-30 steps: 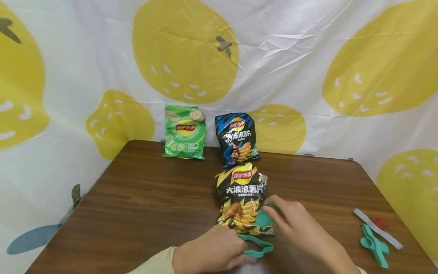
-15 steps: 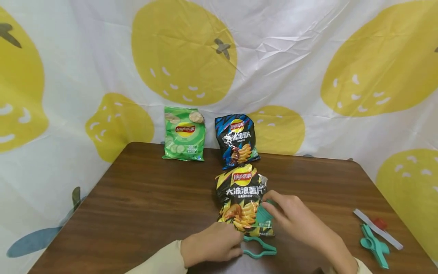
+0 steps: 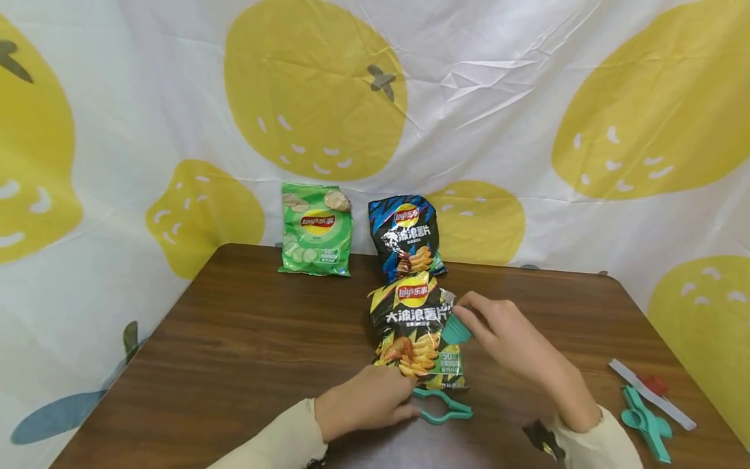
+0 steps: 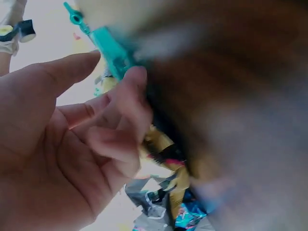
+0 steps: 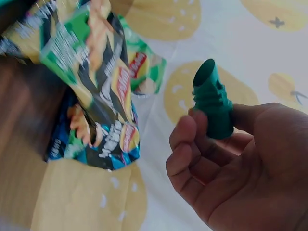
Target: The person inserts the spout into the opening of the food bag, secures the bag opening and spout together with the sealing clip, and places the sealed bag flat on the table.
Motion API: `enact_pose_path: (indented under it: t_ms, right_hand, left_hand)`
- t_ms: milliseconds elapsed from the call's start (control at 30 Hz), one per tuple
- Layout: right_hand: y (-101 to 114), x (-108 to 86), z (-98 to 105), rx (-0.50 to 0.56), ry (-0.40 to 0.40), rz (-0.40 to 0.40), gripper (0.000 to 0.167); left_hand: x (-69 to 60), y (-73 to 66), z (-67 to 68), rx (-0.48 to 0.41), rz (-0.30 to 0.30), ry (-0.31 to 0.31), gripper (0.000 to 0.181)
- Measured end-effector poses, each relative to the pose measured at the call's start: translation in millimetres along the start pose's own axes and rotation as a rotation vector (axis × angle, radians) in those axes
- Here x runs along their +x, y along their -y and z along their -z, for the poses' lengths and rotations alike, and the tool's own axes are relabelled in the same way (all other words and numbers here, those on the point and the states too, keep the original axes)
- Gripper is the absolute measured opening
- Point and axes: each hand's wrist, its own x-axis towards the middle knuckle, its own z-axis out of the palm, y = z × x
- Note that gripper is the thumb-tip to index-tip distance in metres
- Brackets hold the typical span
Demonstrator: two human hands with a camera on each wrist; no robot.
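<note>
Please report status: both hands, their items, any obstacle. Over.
Left hand holds green clip. Right hand pinches green tube. Yellow-black chip bag close beyond clip, possibly in the way.

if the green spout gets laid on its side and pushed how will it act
The green spout looks round, so it may roll. Its open mouth suggests it is hollow and probably light. The raised ridges may make it less slippery.
</note>
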Motion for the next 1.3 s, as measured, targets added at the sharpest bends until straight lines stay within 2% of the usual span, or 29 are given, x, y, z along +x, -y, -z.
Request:
enact_pose_path:
  t_ms: [67,167,300,400,467,533,667,767,867,933,1033,1300]
  right_hand:
    - [-1.9,6.3,5.6,-0.014,-0.002,-0.033,0.023]
    - [-4.5,14.9,12.2,-0.022,0.001,-0.068,0.024]
    - [-8.5,21.4,16.6,-0.01,-0.004,-0.093,0.02]
    - [-13.0,22.5,18.0,-0.007,-0.027,-0.115,0.018]
    - [-16.1,22.9,18.1,-0.004,-0.042,-0.129,0.018]
    - [-19.2,23.2,17.5,0.003,-0.049,-0.137,0.018]
    - [-23.7,23.4,16.4,0.008,-0.047,-0.14,0.018]
    - [-26.3,23.1,16.5,0.004,-0.051,-0.141,0.018]
    - [-27.9,23.0,16.1,0.006,-0.062,-0.141,0.02]
    - [-29.1,23.4,15.3,0.009,-0.07,-0.144,0.021]
    - [-31.4,24.4,13.9,0.016,-0.082,-0.153,0.024]
    - [-34.5,27.9,9.6,-0.013,-0.119,-0.155,0.026]
  left_hand:
    - [3.4,2.0,6.8,-0.023,0.0,-0.052,0.029]
    - [13.8,11.5,20.4,-0.094,0.022,-0.162,0.024]
    - [35.4,40.2,32.9,-0.143,0.063,-0.331,0.013]
    - [52.9,65.6,34.0,-0.146,0.119,-0.415,0.013]
    - [62.1,79.8,31.4,-0.182,0.176,-0.432,0.022]
    - [68.6,90.0,26.7,-0.271,0.259,-0.421,0.033]
    - [75.0,101.0,13.8,-0.509,0.414,-0.38,0.049]
    - [77.3,104.9,4.0,-0.699,0.467,-0.371,0.049]
    - [77.7,107.7,-1.7,-0.838,0.468,-0.41,0.043]
    - [77.5,108.1,-2.5,-0.874,0.454,-0.446,0.039]
    - [77.2,105.0,2.7,-0.878,0.431,-0.479,0.038]
    - [74.3,96.4,21.6,-0.858,0.337,-0.478,0.041]
